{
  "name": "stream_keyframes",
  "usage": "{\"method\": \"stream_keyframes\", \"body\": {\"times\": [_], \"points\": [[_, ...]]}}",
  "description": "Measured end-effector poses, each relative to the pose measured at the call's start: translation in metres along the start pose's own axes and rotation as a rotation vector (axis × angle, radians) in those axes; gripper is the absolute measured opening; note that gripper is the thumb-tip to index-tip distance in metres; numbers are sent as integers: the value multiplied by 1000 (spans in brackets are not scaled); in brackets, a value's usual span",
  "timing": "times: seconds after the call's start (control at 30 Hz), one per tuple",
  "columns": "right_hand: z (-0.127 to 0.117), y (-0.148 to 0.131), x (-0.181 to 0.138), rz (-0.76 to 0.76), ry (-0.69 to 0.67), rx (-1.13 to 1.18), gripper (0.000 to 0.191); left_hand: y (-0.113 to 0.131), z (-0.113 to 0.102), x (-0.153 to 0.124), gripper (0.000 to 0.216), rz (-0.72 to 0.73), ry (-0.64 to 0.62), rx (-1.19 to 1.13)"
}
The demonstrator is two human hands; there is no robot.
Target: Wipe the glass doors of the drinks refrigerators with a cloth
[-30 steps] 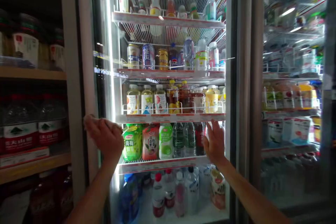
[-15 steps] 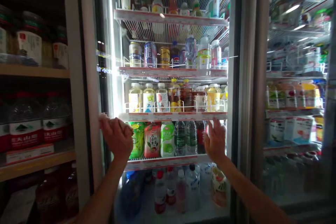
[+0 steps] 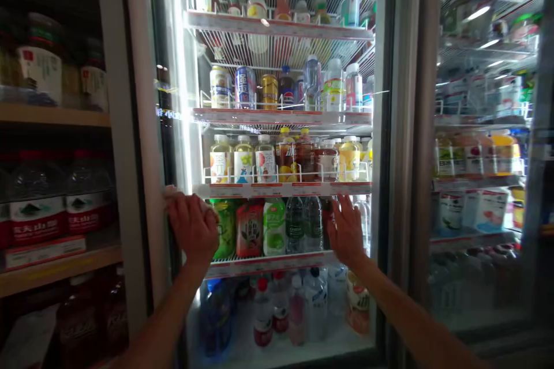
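Observation:
My left hand [image 3: 193,225] is closed around a crumpled pale cloth [image 3: 171,190], of which only small bits show past the fingers. It is at the left side of a lit glass-front drinks cooler [image 3: 288,188], close to the door's edge. My right hand [image 3: 346,230] is open, fingers up, in front of the lower shelf of bottles; whether it touches the glass I cannot tell. Between the hands stand a green bottle [image 3: 273,228], a red-labelled drink [image 3: 250,229] and clear water bottles [image 3: 295,225].
Wooden shelves with large red-labelled water bottles [image 3: 37,210] stand at the left. A metal door frame [image 3: 404,155] divides this cooler from a second stocked cooler [image 3: 476,184] at the right. Soft-drink bottles [image 3: 263,311] stand at the cooler's bottom.
My right hand has shifted a little to the left, now in front of the dark bottles. My left hand stays near the door's left edge with the cloth. The view has shifted slightly.

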State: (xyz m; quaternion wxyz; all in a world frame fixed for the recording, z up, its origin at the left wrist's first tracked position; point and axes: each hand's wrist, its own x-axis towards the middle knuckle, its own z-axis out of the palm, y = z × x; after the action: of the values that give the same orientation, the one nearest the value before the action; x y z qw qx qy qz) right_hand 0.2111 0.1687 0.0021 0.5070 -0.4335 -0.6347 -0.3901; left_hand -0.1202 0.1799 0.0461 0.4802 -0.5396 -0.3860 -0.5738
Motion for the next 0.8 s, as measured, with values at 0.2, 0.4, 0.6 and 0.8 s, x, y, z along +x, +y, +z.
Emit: {"method": "stream_keyframes", "body": {"times": [0.2,0.4,0.6,0.8], "points": [[8,-27,-1,-67,-68,33,63,73,8,-46,40,725,-247,-240],[-4,3,-7,-3,5,-33,65,2,-8,-23,50,290,-117,-72],[-1,-23,-7,-93,-69,21,66,53,5,-33,45,560,-235,-130],[-9,-8,-6,-32,3,15,65,-2,-2,-8,51,445,-135,-71]]}}
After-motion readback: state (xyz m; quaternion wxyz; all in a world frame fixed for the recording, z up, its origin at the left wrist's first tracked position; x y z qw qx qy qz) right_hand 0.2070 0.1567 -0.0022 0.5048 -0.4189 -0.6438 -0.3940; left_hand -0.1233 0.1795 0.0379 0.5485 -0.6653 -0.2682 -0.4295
